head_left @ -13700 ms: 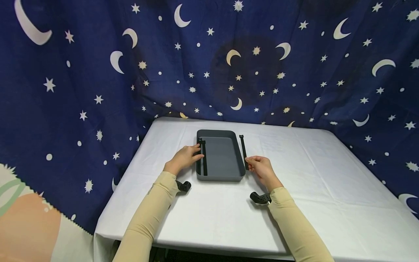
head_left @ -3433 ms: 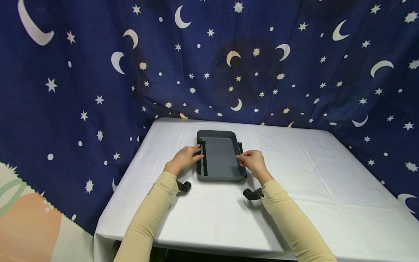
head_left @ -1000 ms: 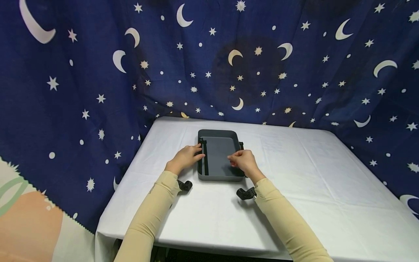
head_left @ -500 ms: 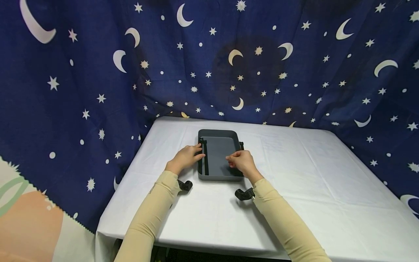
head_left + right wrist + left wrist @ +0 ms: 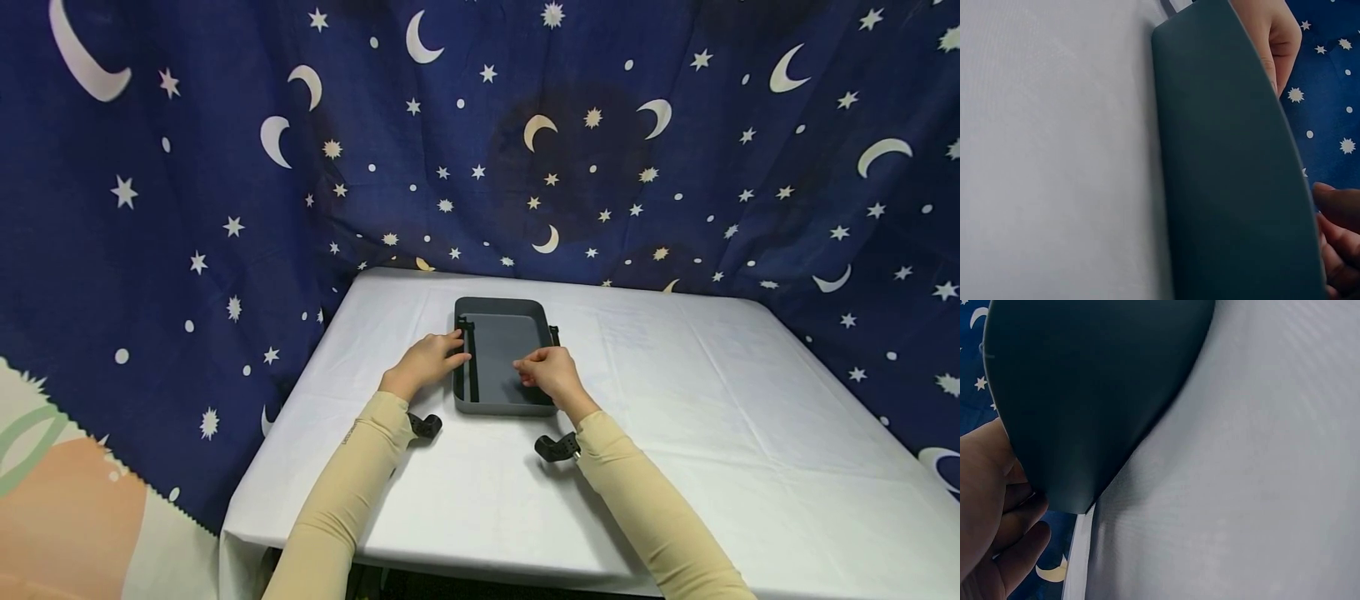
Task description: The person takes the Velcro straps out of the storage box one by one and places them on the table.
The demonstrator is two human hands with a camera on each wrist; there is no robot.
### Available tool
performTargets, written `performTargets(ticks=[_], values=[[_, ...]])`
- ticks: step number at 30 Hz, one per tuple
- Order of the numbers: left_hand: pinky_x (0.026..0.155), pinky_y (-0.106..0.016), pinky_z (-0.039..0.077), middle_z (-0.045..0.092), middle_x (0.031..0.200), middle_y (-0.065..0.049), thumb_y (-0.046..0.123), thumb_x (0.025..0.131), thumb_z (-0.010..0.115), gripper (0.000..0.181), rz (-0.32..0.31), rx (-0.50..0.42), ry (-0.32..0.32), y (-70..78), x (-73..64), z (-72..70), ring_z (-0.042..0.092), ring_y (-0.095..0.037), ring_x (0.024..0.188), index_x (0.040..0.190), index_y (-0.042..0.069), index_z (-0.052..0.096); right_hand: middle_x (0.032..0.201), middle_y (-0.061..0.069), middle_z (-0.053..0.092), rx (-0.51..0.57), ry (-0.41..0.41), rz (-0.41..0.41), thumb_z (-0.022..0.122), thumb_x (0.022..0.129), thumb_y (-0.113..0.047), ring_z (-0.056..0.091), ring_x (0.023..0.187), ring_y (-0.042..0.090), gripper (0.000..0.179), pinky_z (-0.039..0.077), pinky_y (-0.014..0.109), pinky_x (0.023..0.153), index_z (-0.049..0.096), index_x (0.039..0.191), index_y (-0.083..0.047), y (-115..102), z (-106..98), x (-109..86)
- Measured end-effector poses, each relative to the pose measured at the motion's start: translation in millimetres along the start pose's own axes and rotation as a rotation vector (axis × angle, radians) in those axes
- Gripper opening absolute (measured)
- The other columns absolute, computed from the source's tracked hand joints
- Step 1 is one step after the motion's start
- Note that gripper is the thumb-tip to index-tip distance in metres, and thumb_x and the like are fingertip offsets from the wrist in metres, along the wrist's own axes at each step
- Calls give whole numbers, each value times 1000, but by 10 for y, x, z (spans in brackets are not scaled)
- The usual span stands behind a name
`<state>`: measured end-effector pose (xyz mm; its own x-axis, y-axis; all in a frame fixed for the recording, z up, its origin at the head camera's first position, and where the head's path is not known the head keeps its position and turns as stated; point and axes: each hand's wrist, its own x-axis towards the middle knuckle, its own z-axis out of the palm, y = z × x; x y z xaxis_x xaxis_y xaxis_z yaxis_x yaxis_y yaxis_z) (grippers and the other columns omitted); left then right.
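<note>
In the head view, a grey rectangular tray (image 5: 502,410) stands on the table. Its left rim is gripped by my left hand (image 5: 426,363), thumb inside the wall; that hand's bent fingers (image 5: 1022,531) show past the rim in the left wrist view. Inside, along the left wall, lie two black straps (image 5: 473,385) with wider heads. Another black strap (image 5: 554,333) stands against the right wall outside, its lower part hidden by my right hand (image 5: 551,372). That hand is over the tray's right half, thumb and fingertips together; whether anything is between them cannot be seen.
The tray sits toward the back of a table with a white cloth (image 5: 690,467). A dark blue curtain (image 5: 420,150) with moons and stars hangs behind and beside it. Black camera mounts (image 5: 556,448) jut out from both wrists.
Since the oldest frame, the strap at the right has come close against the tray's wall. My right hand has moved slowly left over the rim into the tray. My left hand stays put.
</note>
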<state>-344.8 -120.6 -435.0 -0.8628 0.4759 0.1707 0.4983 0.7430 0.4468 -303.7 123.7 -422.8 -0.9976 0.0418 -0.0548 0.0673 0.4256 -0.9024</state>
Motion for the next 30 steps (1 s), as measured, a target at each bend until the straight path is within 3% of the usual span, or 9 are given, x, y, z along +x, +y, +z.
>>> performTargets(ticks=[7, 17, 30], values=[[116, -44, 41, 43, 155, -15, 34, 102, 58, 51, -9, -11, -6, 11, -4, -2, 48, -34, 140, 140, -1, 56, 84, 13, 74, -21, -22, 9, 73, 92, -11, 65, 61, 10, 16, 61, 26, 63, 75, 94, 5, -5, 38, -28], [116, -44, 42, 44, 155, -16, 35, 102, 58, 52, -8, 0, -3, 12, -5, -5, 48, -34, 139, 140, -1, 57, 92, 19, 74, -28, -26, 14, 71, 94, -11, 67, 66, 12, 16, 61, 28, 66, 75, 95, 4, -24, 82, -38], [116, -44, 42, 44, 155, -16, 34, 102, 58, 51, -11, -11, -3, 16, -9, -4, 48, -34, 140, 140, -1, 56, 88, 13, 74, -72, -53, 5, 74, 92, -18, 68, 67, 13, 22, 62, 28, 66, 76, 95, 3, -28, 191, -42]])
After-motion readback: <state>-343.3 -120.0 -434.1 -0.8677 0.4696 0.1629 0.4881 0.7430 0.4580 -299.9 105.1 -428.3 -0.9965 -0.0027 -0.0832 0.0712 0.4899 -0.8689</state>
